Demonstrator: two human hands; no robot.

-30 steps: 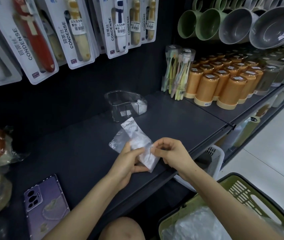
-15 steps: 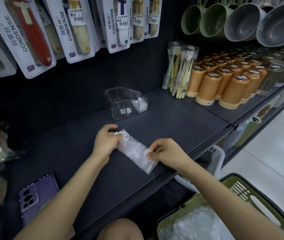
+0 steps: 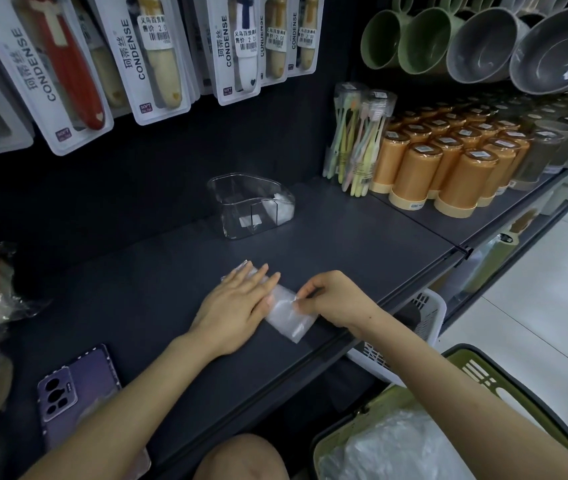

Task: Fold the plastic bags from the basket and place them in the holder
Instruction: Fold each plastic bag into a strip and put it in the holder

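Bag (image 3: pixel 289 318) lies as a narrow folded strip on the dark shelf (image 3: pixel 345 244), near the front edge, and both hands are on it. Below the shelf at the lower right stands the green basket (image 3: pixel 483 370), with a heap of crumpled clear bags (image 3: pixel 397 445) inside. A white crate (image 3: pixel 426 317) sits just beyond it, under the shelf edge. Orange cups (image 3: pixel 414 168) stand in rows on the shelf's right part, well apart from the bag. The clear holder (image 3: pixel 251 206) stands upright further back on the shelf, behind the hands; something pale sits in its right section. A purple phone (image 3: pixel 74 393) lies face down at the front left. The left hand (image 3: pixel 237 303) lies flat with straight fingers, pressing down on the strip's far end. The right hand (image 3: pixel 334 299) pinches the strip's near right edge between thumb and curled fingers.
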